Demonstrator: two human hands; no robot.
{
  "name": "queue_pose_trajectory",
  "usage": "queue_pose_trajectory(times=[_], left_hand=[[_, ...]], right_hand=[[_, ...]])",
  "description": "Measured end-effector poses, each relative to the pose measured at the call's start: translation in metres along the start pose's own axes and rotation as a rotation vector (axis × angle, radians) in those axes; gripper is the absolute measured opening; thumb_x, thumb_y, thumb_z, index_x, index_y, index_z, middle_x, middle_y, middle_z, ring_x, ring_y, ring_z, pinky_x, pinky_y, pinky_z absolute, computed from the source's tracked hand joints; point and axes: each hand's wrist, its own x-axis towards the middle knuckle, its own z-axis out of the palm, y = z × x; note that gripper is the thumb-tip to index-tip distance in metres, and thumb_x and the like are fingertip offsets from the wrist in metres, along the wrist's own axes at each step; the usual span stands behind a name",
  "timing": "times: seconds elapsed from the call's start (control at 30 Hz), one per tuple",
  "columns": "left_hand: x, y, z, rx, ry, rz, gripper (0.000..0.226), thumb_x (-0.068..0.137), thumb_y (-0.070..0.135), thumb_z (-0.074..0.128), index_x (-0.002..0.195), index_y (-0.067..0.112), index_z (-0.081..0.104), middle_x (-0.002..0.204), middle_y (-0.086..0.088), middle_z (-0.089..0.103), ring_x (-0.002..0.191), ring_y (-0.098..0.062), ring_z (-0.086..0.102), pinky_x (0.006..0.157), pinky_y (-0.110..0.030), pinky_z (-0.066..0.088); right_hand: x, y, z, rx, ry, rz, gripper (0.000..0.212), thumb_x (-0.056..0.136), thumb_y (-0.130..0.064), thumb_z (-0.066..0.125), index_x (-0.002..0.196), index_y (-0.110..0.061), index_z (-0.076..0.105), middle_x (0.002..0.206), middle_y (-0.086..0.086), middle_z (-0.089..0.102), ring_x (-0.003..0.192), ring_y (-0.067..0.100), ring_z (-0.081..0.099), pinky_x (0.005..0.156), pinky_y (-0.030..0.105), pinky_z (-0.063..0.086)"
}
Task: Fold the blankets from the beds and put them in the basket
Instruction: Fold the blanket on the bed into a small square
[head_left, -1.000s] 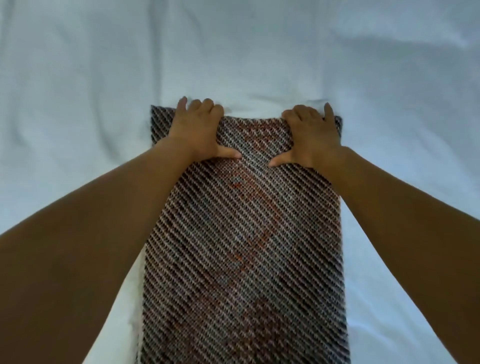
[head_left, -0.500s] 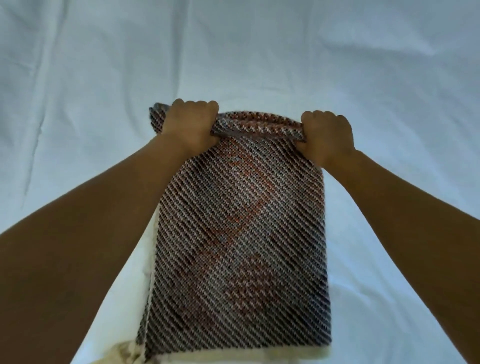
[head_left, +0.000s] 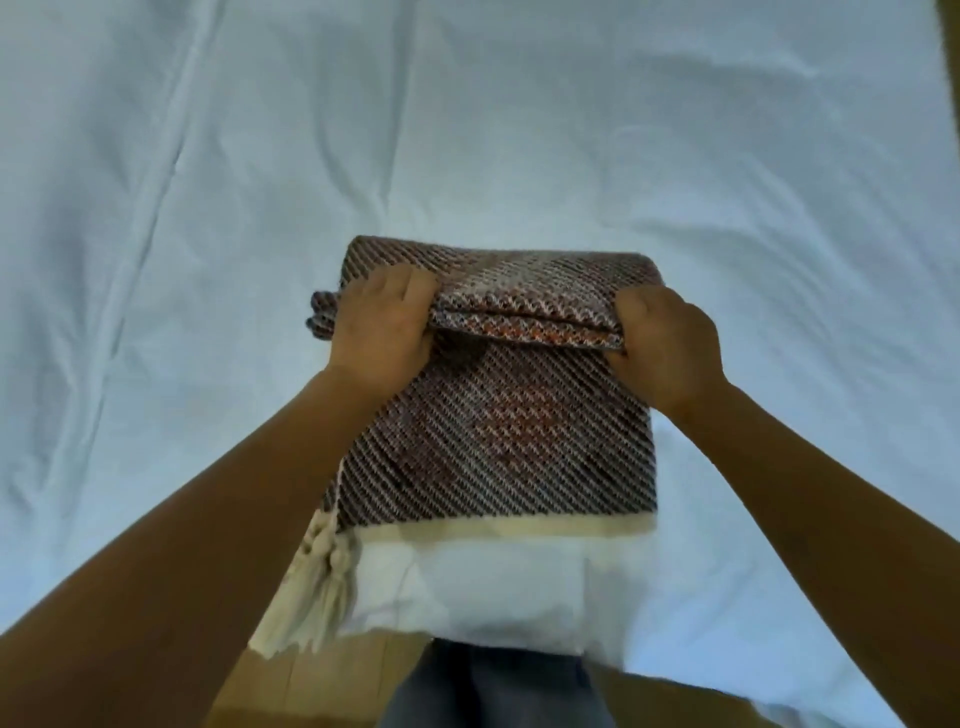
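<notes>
A woven blanket (head_left: 498, 447) with dark, white and orange diagonal stripes lies on the white bed sheet (head_left: 208, 208) in the middle of the view. It has a cream border and cream tassels (head_left: 322, 587) at its near left corner. Its far end is lifted and doubled over toward me. My left hand (head_left: 382, 332) grips the left corner of that lifted fold. My right hand (head_left: 667, 345) grips the right corner. No basket is in view.
The sheet is wrinkled and spreads to all sides of the blanket. The bed's near edge runs along the bottom, with a wooden floor (head_left: 322, 680) and my trouser leg (head_left: 493, 686) below it.
Both hands went from pressing flat on the blanket's far end to gripping it. They have drawn that end up and toward me, so the visible blanket is shorter and its cream border shows.
</notes>
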Motion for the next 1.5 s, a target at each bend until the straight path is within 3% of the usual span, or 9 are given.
queue_pose_trajectory(times=[0.3,0.47,0.57,0.67,0.87,1.03,1.2,1.37,1.5], left_hand=[[-0.154,0.031,0.033,-0.035,-0.105,0.035,0.021,0.060,-0.004,0.064,0.080,0.000,0.061,0.073,-0.018,0.056,0.062,-0.032,0.057,0.045,-0.033,0.043],[-0.186,0.035,0.068,0.071,-0.575,-0.103,0.038,0.085,0.020,0.045,0.123,0.015,0.043,0.117,-0.011,0.046,0.105,-0.030,0.045,0.081,-0.039,0.038],[-0.176,0.032,0.066,-0.033,-0.561,-0.086,0.048,0.075,0.045,0.052,0.113,0.016,0.048,0.110,-0.008,0.049,0.102,-0.027,0.047,0.083,-0.037,0.036],[-0.153,0.025,0.057,-0.179,-0.424,-0.071,0.062,0.071,0.060,0.044,0.107,0.011,0.058,0.098,-0.009,0.056,0.092,-0.027,0.053,0.083,-0.038,0.042],[-0.090,0.040,0.052,-0.157,-0.230,-0.060,0.051,0.088,0.038,0.038,0.130,0.011,0.049,0.129,-0.013,0.051,0.121,-0.031,0.044,0.100,-0.044,0.028],[-0.052,0.066,0.065,-0.132,-0.295,0.002,0.056,0.095,0.038,0.033,0.146,0.017,0.024,0.154,-0.005,0.024,0.143,-0.023,0.014,0.113,-0.047,0.000],[-0.022,0.096,0.082,-0.091,-0.383,0.035,0.061,0.095,0.047,0.016,0.148,0.020,0.005,0.158,-0.001,0.006,0.144,-0.017,-0.002,0.108,-0.046,-0.015],[-0.006,0.105,0.093,-0.080,-0.391,-0.036,0.067,0.089,0.055,0.004,0.147,0.023,-0.006,0.157,0.002,-0.001,0.142,-0.014,-0.011,0.107,-0.048,-0.018],[-0.006,0.107,0.108,-0.025,-0.430,0.005,0.068,0.087,0.060,0.002,0.142,0.024,-0.016,0.157,0.000,-0.006,0.136,-0.010,-0.020,0.105,-0.047,-0.022]], right_hand=[[-0.139,-0.048,0.038,-0.001,-0.135,-0.028,0.039,0.038,0.002,0.082,0.069,0.000,0.057,0.060,0.017,0.059,0.050,0.033,0.058,0.037,0.028,0.041],[-0.158,-0.059,0.065,-0.048,-0.388,0.135,0.026,0.067,0.000,0.068,0.091,0.002,0.059,0.087,0.022,0.063,0.079,0.038,0.060,0.061,0.040,0.048],[-0.147,-0.056,0.067,-0.058,-0.598,0.161,0.043,0.074,-0.024,0.061,0.112,-0.007,0.050,0.112,0.014,0.054,0.104,0.033,0.050,0.085,0.038,0.040],[-0.134,-0.051,0.053,0.205,-0.614,0.200,0.043,0.071,-0.036,0.057,0.104,-0.008,0.052,0.106,0.011,0.053,0.099,0.029,0.050,0.078,0.034,0.039],[-0.082,-0.030,0.029,0.637,0.093,0.810,0.028,0.076,-0.032,0.058,0.094,-0.013,0.048,0.098,0.002,0.045,0.092,0.019,0.046,0.074,0.030,0.037],[-0.035,0.004,0.032,1.342,-0.313,1.448,0.082,0.066,-0.065,0.066,0.126,-0.011,0.051,0.115,0.006,0.060,0.096,0.022,0.060,0.073,0.030,0.050],[-0.023,0.029,0.042,1.458,-0.727,1.304,0.062,0.066,-0.065,0.067,0.109,-0.019,0.062,0.101,0.002,0.071,0.091,0.019,0.068,0.069,0.030,0.054],[-0.008,0.027,0.052,1.828,-0.684,1.161,0.023,0.069,-0.030,0.072,0.083,-0.012,0.077,0.098,0.011,0.073,0.091,0.023,0.070,0.066,0.030,0.057],[-0.005,0.031,0.065,1.706,-0.616,1.172,0.026,0.078,-0.016,0.069,0.103,-0.008,0.068,0.101,0.012,0.072,0.092,0.025,0.069,0.069,0.032,0.057]])
